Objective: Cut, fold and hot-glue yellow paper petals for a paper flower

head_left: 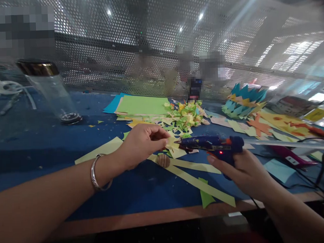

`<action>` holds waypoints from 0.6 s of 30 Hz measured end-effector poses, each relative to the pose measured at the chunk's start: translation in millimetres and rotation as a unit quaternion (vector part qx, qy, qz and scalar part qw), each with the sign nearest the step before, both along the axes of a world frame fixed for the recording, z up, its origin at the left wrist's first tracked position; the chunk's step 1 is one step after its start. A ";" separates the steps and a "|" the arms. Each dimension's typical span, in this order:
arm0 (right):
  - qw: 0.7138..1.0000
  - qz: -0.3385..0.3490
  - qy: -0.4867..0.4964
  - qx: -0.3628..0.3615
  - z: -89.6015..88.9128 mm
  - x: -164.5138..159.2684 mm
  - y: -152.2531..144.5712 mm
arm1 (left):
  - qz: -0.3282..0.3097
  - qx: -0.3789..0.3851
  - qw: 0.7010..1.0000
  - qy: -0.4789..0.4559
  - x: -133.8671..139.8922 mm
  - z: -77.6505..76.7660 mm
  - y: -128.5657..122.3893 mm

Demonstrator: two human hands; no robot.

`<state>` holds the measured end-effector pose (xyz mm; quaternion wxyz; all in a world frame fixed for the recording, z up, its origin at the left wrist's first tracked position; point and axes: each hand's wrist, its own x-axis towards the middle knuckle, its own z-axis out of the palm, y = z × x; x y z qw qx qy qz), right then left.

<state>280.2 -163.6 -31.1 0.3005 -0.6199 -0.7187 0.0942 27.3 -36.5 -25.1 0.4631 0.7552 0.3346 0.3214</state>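
Between the thumb and fingers of my left hand (pixel 144 145) is a small piece of pale yellow paper (pixel 173 144). My right hand (pixel 243 170) grips a dark blue hot glue gun (pixel 210 143) with a red light lit on its side and a long clear glue stick (pixel 279 144) out of its back. The gun's nozzle points left, at the yellow paper; whether it touches cannot be told. Just below my left fingertips lies a round brown striped disc (pixel 163 160). Pale yellow paper strips (pixel 204 185) stretch from it toward the table's front edge, beside a green scrap (pixel 206 193).
Behind my hands are a heap of paper bits (pixel 188 115) and stacked coloured sheets (pixel 145 105). A glass bottle (pixel 53 93) stands at the left. On the right are a paper crown (pixel 243 101), a pink power strip (pixel 293 158) and black cables. A perforated screen (pixel 96 60) closes the back.
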 end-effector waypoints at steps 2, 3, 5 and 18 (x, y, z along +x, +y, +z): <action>0.999 0.003 -0.039 -0.001 0.8 -1.0 0.5 | -0.004 0.008 1.000 0.000 0.1 -0.9 -0.8; 0.998 0.002 -0.055 -0.001 1.2 -1.4 0.9 | -0.007 0.012 1.000 0.001 0.1 -1.7 -0.7; 0.997 0.002 -0.073 0.005 1.5 -1.9 1.6 | -0.012 0.018 1.000 0.000 -0.2 -3.1 -0.1; 0.991 -0.007 -0.129 0.038 0.0 -0.8 0.6 | -0.019 0.017 1.000 0.008 -2.2 -5.0 -0.2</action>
